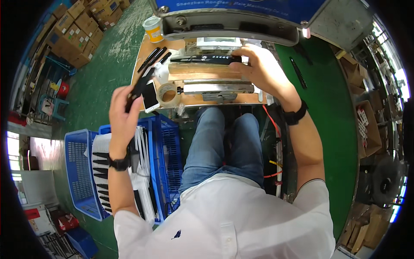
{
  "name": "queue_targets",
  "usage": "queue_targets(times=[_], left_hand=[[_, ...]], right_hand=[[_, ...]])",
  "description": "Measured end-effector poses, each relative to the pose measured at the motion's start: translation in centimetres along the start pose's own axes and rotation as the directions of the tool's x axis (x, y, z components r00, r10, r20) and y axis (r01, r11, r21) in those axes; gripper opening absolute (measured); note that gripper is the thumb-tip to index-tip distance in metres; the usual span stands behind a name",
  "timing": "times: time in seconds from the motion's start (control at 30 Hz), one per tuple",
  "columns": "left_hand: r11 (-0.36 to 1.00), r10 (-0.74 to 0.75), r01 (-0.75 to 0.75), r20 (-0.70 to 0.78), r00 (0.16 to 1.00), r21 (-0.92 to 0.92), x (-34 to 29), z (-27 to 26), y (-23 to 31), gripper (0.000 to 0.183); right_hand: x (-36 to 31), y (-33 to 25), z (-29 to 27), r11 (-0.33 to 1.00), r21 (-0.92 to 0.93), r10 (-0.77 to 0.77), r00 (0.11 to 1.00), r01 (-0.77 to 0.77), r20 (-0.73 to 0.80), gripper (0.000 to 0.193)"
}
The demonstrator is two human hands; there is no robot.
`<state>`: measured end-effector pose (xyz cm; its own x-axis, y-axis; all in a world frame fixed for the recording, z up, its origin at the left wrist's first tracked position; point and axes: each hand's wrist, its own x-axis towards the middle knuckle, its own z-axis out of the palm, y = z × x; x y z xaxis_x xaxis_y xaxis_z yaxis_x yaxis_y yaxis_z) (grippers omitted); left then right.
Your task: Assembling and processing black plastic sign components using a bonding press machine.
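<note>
My left hand (123, 113), at the left edge of the workbench, is closed around one end of a long black knife-shaped piece (139, 86) that points up and to the right. My right hand (261, 69) has thumb and fingers pinched on the right end of another long black knife-shaped piece (207, 59), with a row of small white marks. This one lies level over a fixture with a wooden block (205, 71), below the blue machine (233, 9). Several slim black pieces (152, 58) rest on the bench's left side.
On the workbench (139, 64) are a phone (150, 96), a tape roll (168, 95), a white bottle (161, 72), a yellow-and-white tub (153, 29) and a metal rail (217, 88). Blue crates (79, 172) with black-handled pieces in white wrapping stand left of my legs.
</note>
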<state>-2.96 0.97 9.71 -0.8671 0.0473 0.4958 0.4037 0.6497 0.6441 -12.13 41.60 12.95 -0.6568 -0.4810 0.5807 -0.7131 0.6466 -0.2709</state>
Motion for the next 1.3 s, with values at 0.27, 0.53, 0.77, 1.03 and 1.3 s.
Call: queue_targets(times=[0.27,0.53,0.77,1.03,1.3], left_hand=[[0.790,0.525,-0.567,0.221,0.822,0.234,9.3,8.2,5.2,0.042],[0.803,0.483,-0.562,0.333,0.810,0.200,8.6,12.1,7.5,0.048],[0.648,0.726,-0.670,-0.025,0.687,0.362,5.0,6.0,12.6,0.062],[0.783,0.562,-0.610,-0.558,0.610,0.123,13.2,5.2,21.6,0.097],[0.785,0.546,-0.604,-0.616,0.567,0.139,13.5,5.3,22.9,0.105]], right_hand=[[-11.9,7.3,-7.3,0.759,0.172,0.647,0.756,-0.628,-0.096,0.029],[-29.8,20.9,-9.2,0.304,-0.213,0.840,0.367,-0.929,-0.399,0.038],[-25.6,23.6,-3.5,0.430,-0.351,0.769,0.541,-0.832,-0.340,0.037],[-24.6,24.8,-2.5,0.483,-0.211,0.781,0.527,-0.850,-0.336,0.054],[-15.2,14.1,-8.1,0.771,0.075,0.615,0.709,-0.632,-0.345,0.040]])
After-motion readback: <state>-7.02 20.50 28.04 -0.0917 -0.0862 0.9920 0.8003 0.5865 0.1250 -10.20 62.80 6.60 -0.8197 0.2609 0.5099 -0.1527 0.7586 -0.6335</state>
